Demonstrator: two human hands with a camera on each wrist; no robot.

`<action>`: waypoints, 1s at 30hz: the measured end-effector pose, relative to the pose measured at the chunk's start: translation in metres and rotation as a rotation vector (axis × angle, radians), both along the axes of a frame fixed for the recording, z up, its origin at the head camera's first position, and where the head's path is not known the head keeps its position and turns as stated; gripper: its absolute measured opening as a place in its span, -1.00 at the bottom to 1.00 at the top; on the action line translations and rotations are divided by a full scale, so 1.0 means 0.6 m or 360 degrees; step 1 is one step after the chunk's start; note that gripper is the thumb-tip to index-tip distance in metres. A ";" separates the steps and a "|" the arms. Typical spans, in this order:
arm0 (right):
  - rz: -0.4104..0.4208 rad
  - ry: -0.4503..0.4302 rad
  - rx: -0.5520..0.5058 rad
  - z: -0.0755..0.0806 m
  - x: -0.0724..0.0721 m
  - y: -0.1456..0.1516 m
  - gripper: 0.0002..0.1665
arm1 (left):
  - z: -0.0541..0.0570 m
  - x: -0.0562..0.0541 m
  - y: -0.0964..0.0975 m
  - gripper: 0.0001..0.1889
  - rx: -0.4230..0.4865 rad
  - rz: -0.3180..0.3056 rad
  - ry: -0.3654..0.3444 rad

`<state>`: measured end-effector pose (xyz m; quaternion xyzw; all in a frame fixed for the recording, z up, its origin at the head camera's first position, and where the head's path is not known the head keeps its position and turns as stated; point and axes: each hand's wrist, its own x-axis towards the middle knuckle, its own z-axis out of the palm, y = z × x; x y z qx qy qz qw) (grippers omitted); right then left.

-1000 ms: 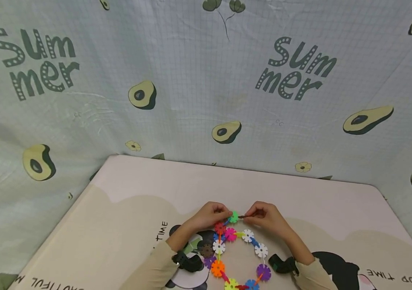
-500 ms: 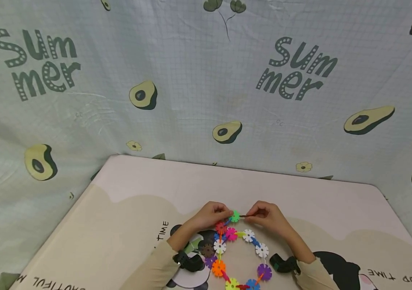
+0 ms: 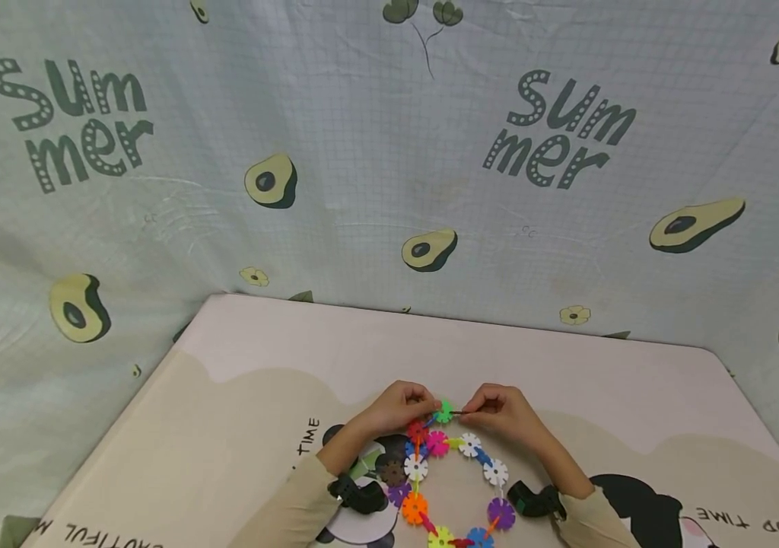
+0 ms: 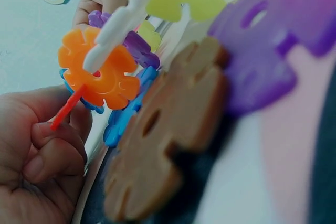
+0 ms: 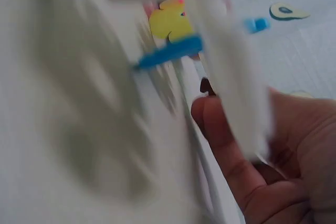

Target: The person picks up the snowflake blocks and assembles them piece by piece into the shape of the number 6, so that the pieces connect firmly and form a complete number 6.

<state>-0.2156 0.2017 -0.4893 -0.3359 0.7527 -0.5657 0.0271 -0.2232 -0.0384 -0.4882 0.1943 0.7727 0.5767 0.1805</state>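
Slotted plastic snowflake discs are joined in a colourful ring, with a short branch at its far left. My left hand (image 3: 396, 406) pinches the end of that branch at the green disc (image 3: 443, 412); a red disc (image 3: 417, 431) comes just below. Opposite, my right hand (image 3: 502, 407) pinches a dark brown disc (image 3: 459, 412), seen edge-on against the green one's right side. In the left wrist view, an orange disc (image 4: 97, 72) and a brown disc (image 4: 163, 135) partly cover the work. A blurred white disc (image 5: 231, 72) hides part of my right fingers in the right wrist view.
The ring's near side has a yellow disc (image 3: 440, 537) and a blue disc (image 3: 480, 538) at the frame's bottom edge. A purple disc (image 3: 501, 514) lies at its right. The printed table mat (image 3: 259, 335) ends at a hanging avocado-print cloth (image 3: 348, 152).
Both hands stay nearly in place at the green disc. The brown disc in my right hand has turned slightly and now looks thinner, edge-on.
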 end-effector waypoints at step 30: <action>0.0113 0.0111 0.0410 0.081 0.052 -0.001 -0.91 | -0.006 -0.006 -0.005 -0.75 -0.0030 0.0039 0.0057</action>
